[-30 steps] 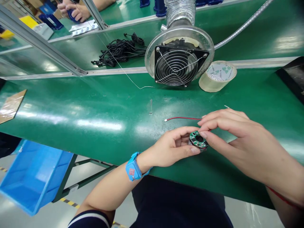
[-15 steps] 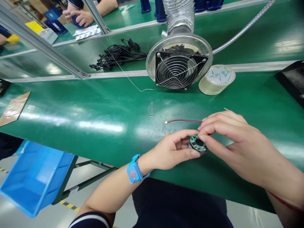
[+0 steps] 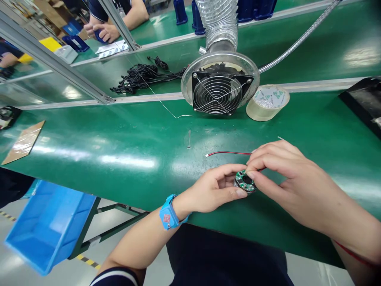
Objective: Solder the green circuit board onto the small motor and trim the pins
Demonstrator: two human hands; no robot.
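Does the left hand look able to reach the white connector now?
Probably yes: the connector lies just beyond the left hand with nothing visible between, though that hand holds the board.

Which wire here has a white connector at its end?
The red wire beside your right hand, tipped white; the black cables form a tangled heap, and the thin silvery wire ends bare.

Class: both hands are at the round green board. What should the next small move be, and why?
Probably ease the right hand slightly off the green board to check its edge: the fingertips hide part of that edge, and the left hand looks able to steady it alone.
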